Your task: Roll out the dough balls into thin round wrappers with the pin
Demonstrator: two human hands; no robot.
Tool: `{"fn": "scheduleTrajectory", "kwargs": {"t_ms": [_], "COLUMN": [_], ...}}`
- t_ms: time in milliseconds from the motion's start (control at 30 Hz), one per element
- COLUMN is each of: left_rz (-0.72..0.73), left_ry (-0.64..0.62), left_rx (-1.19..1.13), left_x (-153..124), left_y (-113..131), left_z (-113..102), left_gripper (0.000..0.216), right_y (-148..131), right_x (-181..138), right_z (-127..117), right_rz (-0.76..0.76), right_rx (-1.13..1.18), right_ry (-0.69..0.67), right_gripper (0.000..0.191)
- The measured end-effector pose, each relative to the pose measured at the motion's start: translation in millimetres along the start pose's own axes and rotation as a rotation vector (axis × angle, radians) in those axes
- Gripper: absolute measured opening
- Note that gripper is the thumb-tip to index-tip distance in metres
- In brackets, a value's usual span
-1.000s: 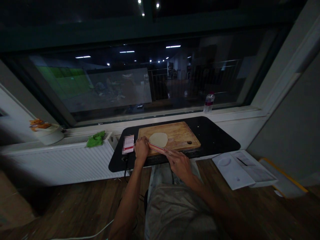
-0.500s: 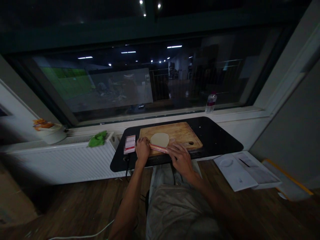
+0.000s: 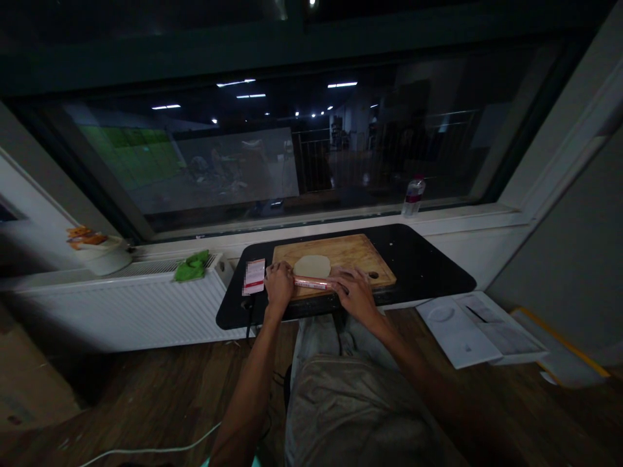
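Observation:
On a wooden cutting board [image 3: 341, 250] lies a flat, pale, roundish sheet of dough [image 3: 312, 265]. A slim pink printed tube [image 3: 312, 283] lies crosswise along the dough's near edge. My left hand [image 3: 279, 285] is closed on the tube's left end. At its right end, my right hand [image 3: 354, 290] is closed over the tube, with the fingers reaching forward over the board. Part of each end of the tube is hidden under my hands.
The board rests on a small black table [image 3: 433, 275] by the window. A phone [image 3: 254, 277] lies left of the board, near a cable. Radiator [image 3: 146, 311], green cloth [image 3: 191, 266] and white bowl [image 3: 104, 258] stand left. A bottle [image 3: 413, 196] is on the sill; an open white box [image 3: 462, 334] lies right.
The tube has turned a little, its right end now farther from my body, and its printed side shows more. My right hand has shifted slightly right. The camera view has moved slightly.

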State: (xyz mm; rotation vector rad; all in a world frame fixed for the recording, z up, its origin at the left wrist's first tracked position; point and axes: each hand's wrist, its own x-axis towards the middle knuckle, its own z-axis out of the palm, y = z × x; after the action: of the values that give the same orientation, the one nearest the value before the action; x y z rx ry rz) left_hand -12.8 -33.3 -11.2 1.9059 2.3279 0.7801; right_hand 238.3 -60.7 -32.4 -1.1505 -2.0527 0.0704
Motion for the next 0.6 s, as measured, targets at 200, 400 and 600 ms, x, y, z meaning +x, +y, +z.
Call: {"fn": "scheduleTrajectory", "kwargs": {"t_ms": [200,400,600], "left_rz": [0.033,0.075,0.105], "left_ry": [0.031,0.073,0.025], "left_rx": [0.085,0.176,0.227], "left_x": [4,2,18], "left_y": [3,10,16], "left_z": [3,4,2], "left_gripper": [0.035,0.039,0.041], "right_y": [8,28,39], "right_x": [8,31,63], "right_z": [-4,1,6], "right_rz": [-0.097,-0.068,0.000], "right_rx": [-0.123,-0.251,-0.323], "right_ry": [-0.048,-0.107,-0.130], "right_gripper": [0.034,0.038,0.037]}}
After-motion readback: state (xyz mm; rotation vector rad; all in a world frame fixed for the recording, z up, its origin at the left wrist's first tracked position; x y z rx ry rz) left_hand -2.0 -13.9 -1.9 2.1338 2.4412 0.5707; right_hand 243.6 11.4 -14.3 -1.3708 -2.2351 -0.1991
